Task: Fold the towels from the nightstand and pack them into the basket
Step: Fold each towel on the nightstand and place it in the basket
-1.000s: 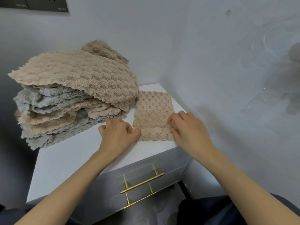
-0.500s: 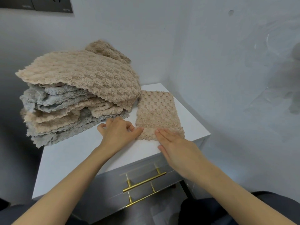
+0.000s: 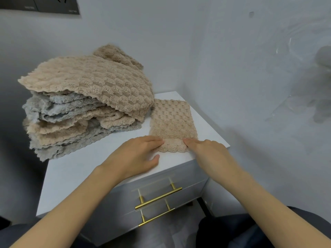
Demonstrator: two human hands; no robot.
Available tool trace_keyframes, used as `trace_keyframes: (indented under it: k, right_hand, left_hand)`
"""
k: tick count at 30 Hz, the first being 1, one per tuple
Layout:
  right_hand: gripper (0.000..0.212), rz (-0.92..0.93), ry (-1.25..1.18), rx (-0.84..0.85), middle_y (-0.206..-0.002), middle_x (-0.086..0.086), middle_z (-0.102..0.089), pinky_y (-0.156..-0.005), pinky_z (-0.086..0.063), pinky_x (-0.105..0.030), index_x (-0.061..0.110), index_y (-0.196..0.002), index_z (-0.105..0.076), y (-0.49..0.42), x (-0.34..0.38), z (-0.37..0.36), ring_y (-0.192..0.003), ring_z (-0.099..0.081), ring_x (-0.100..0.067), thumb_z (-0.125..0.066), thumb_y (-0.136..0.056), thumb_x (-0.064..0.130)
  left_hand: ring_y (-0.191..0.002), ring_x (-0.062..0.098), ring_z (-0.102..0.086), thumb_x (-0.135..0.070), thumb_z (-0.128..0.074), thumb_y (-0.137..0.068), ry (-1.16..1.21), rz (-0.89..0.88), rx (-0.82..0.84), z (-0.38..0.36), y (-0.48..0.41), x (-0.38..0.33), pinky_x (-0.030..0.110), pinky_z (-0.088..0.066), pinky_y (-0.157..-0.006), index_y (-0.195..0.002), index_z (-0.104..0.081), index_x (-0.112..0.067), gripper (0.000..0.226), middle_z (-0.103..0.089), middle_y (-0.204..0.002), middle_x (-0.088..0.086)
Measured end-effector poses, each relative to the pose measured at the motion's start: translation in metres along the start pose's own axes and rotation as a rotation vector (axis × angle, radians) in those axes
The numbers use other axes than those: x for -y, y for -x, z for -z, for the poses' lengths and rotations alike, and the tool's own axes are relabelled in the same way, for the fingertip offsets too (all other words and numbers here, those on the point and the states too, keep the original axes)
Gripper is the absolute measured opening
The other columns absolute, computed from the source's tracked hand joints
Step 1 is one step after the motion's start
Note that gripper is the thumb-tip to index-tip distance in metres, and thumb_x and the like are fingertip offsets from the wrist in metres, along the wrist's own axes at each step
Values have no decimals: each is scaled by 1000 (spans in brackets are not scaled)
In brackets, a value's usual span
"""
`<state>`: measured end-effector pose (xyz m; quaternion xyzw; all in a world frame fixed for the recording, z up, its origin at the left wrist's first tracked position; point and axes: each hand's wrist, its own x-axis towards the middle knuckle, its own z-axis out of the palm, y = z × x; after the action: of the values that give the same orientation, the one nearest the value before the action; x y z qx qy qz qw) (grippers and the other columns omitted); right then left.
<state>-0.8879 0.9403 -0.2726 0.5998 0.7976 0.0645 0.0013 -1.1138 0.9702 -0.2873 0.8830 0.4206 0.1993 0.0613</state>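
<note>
Nearest the camera, dark trouser legs fill the bottom corners, and two bare forearms reach forward over them. Just beyond is the front of the white nightstand, with two drawers carrying brass bar handles, one above the other.

On the top of the nightstand, the left hand lies flat and spread, palm down, thumb on the bare white surface and fingertips pressing the near left corner of a folded beige towel. The right hand is likewise flat and unclenched, fingers extended onto the near right corner of the same towel. Neither hand grasps anything (both only press down). The towel lies as a narrow rectangle at the right side of the top, its scalloped near edge close to the front rim.

Farther back and to the left sits a tall, loose pile of towels, beige and grey layers alternating, the top beige one draping toward the folded towel and touching its far left corner.

Behind everything are pale grey walls meeting in a corner, with dark socket plates at the upper left.
</note>
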Motion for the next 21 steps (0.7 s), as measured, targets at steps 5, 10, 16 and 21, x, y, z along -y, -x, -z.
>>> trace_keyframes:
  k: [5, 10, 16, 21]
  right_hand:
    - [49, 42, -101, -74, -131, 8, -59, -75, -47, -32, 36, -143, -39, -3, -13, -3, -104, -60, -23, -36, -98, 18]
    - [34, -2, -476, -95, -121, 6, -65, -89, -45, -28, 25, -129, -59, -4, -27, -3, -110, -58, -14, -42, -100, 20]
    - [16, -190, -766, -114, -91, 5, -66, -69, -36, -15, 23, -101, -65, -5, -30, 1, -88, -56, -10, -50, -97, 27]
    - [5, -389, -905, -137, -59, 9, -62, -54, -33, -19, 28, -89, -60, -8, -28, 0, -54, -50, -2, -57, -91, 29]
  left_hand:
    - [-125, 5, -50, -26, -53, -95, 21, 6, -25, 3, 2, 6, 18, -34, -105, -135, -54, -26, 40, -54, -137, -11]
    - [-103, 12, -63, -18, -56, -94, 96, 88, -107, 2, 2, 3, 21, -46, -89, -126, -63, -21, 33, -67, -119, -5]
    - [-84, 4, -60, -24, -55, -95, 340, 310, -173, -1, -2, 2, 16, -42, -75, -110, -69, -18, 21, -69, -93, -7]
    - [-61, -2, -54, -30, -56, -94, 454, 397, -212, -10, -3, -1, 10, -37, -57, -93, -64, -24, 10, -62, -67, -12]
